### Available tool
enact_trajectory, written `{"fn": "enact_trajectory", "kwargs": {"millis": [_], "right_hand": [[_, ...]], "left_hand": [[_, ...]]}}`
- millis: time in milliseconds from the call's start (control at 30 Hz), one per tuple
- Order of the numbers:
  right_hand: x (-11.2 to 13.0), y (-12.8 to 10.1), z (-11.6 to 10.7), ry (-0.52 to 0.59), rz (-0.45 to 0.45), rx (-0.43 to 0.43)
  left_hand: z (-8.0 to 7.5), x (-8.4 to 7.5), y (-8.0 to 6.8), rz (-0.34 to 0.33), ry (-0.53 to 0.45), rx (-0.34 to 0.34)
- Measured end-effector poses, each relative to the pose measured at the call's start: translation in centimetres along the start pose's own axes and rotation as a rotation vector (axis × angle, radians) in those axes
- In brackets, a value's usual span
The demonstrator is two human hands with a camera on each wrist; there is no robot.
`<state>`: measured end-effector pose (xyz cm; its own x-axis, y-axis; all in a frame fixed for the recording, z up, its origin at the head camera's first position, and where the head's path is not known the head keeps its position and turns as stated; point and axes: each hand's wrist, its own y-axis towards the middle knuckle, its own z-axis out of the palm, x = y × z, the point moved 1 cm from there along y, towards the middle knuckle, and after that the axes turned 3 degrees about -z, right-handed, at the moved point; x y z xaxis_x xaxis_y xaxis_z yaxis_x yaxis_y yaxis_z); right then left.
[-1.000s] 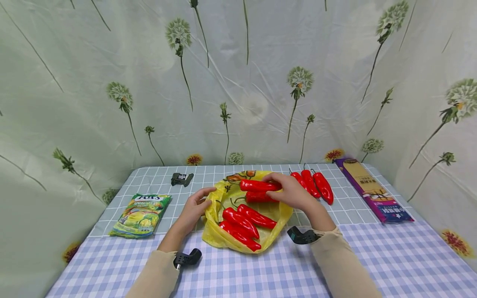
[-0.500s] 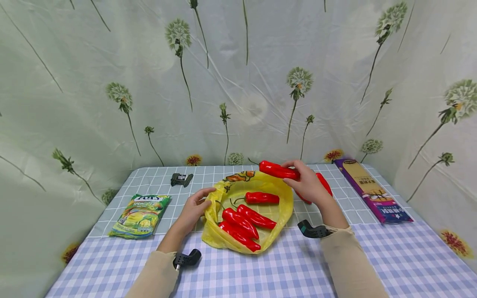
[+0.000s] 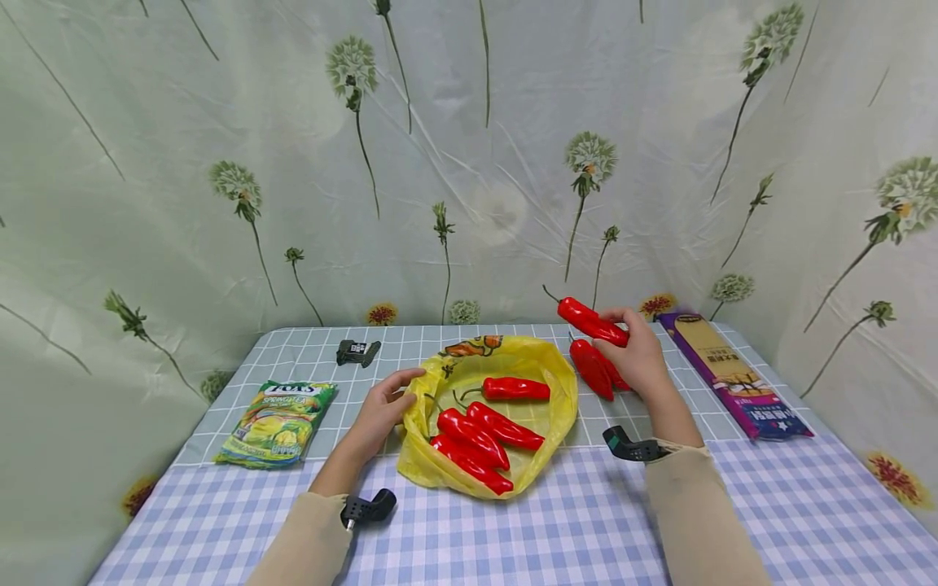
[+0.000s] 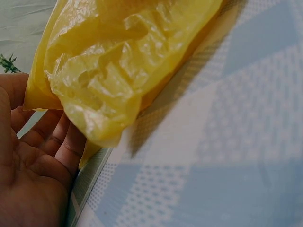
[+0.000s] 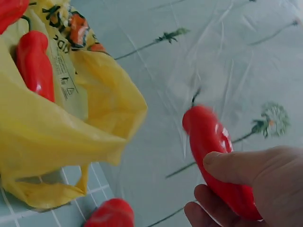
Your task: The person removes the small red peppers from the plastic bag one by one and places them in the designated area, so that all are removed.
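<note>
My right hand [image 3: 636,352] grips a red pepper [image 3: 590,322] in the air, right of the yellow plastic bag [image 3: 545,366]; the right wrist view shows fingers and thumb curled round that pepper [image 5: 216,156]. Below it other red peppers [image 3: 593,370] lie on the table. The bag lies open with several red peppers [image 3: 484,427] inside. My left hand [image 3: 387,409] touches the bag's left edge, fingers relaxed; in the left wrist view the bag's plastic [image 4: 118,66] lies against the fingers [image 4: 52,137].
A green snack packet [image 3: 280,422] lies at the left. A small black object [image 3: 357,352] sits at the back left, a long purple box [image 3: 733,373] at the right. A flowered curtain hangs behind the checked table [image 3: 513,537].
My right hand lifted one red pepper out of the bag and carried it up and to the right, above the peppers on the table. The left hand stayed at the bag's edge.
</note>
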<state>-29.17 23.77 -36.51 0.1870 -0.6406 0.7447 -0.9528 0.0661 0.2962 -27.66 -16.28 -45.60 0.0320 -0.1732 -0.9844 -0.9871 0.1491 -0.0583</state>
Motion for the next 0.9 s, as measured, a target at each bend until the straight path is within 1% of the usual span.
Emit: {"fn": "enact_trajectory", "kwargs": {"millis": [133,200,367,567,700,900], "right_hand": [[-1.0,0.1,-0.7,0.034,0.096,-0.018],[-1.5,0.1,-1.0,0.048,0.125,-0.035],[-2.9,0.1,-1.5,0.09,0.213,-0.096],[-4.3,0.1,-1.8,0.162,0.327,-0.171],[-5.1,0.1,-1.8,0.158,0.377,-0.204],[-6.2,-0.1,-2.0,0.108,0.423,-0.229]], "left_hand": [[0.0,0.0,0.1,0.01,0.001,0.001],[0.0,0.1,0.1,0.009,-0.001,-0.001],[0.0,0.2,0.2,-0.001,-0.006,0.003],[0.0,0.0,0.1,0.006,-0.006,0.002],[0.0,0.0,0.0,0.01,-0.005,0.005],[-0.1,0.1,0.1,0.013,-0.013,0.014]]}}
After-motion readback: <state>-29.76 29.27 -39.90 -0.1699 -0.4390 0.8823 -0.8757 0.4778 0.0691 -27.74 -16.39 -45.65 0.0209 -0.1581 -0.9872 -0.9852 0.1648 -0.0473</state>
